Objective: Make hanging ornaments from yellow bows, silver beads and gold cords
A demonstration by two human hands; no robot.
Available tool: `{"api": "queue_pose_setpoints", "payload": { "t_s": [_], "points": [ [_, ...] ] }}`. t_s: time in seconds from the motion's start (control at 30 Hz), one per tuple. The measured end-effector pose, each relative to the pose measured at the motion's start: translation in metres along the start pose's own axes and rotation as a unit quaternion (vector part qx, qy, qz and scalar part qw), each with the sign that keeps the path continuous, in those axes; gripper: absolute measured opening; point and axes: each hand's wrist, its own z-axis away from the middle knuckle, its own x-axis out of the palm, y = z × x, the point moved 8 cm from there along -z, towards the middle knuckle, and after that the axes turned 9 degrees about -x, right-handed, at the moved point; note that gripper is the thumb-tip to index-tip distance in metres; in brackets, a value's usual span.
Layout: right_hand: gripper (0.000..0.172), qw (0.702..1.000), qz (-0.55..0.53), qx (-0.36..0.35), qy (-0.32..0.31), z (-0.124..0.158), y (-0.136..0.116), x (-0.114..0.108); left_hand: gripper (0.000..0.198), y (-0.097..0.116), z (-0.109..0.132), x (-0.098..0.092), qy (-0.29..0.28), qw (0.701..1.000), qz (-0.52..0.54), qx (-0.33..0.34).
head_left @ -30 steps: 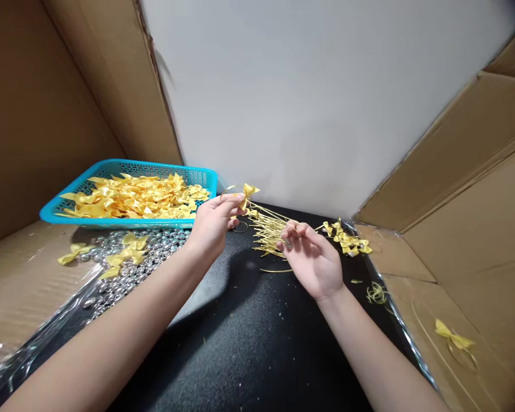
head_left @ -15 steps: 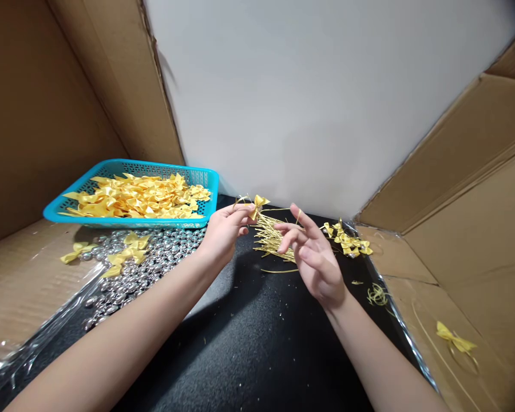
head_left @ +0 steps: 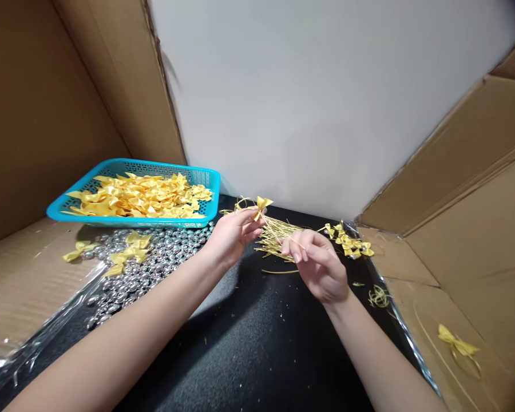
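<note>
My left hand (head_left: 234,233) pinches a yellow ribbon bow (head_left: 262,205) between thumb and fingertips, above the far part of the black table surface. A thin gold cord (head_left: 273,225) runs from the bow down to my right hand (head_left: 317,260). The fingers of that hand are closed, with the cord's end between thumb and fingertips. Under and behind both hands lies a pile of cut gold cords (head_left: 277,236), partly hidden by my right hand. One loose strand (head_left: 280,272) rests in front of the pile.
A blue basket (head_left: 133,220) full of yellow bows stands back left. Silver beads (head_left: 154,269) spread before it, with a few bows on top. Finished-looking bows (head_left: 351,245) lie right, near a cord tangle (head_left: 378,296). Another bow (head_left: 457,341) lies on the cardboard. Cardboard walls flank the table.
My right hand has closed its fingers from a spread pose and come slightly lower, drawing the cord down from the bow. The left hand still holds the bow, barely moved.
</note>
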Motion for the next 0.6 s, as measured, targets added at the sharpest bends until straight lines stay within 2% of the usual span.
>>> {"api": "queue_pose_setpoints", "payload": {
  "t_s": [0.23,0.33,0.47,0.6],
  "points": [
    [0.017,0.987,-0.108,0.079,0.093,0.0,0.014,-0.011,0.012,-0.001,0.004,0.006,-0.03,0.999,0.028,-0.023],
    [0.021,0.976,-0.119,0.109,0.144,0.002,0.023,-0.023,0.011,0.0,0.007,0.009,-0.046,0.998,0.026,-0.016],
    [0.028,0.952,-0.058,0.206,0.217,0.012,0.049,-0.044,0.004,0.005,0.012,0.012,-0.057,0.998,0.01,0.029],
    [0.021,0.944,-0.029,0.243,0.221,0.017,0.06,-0.049,0.011,0.019,0.023,0.021,-0.08,0.983,-0.095,0.133]
  ]
}}
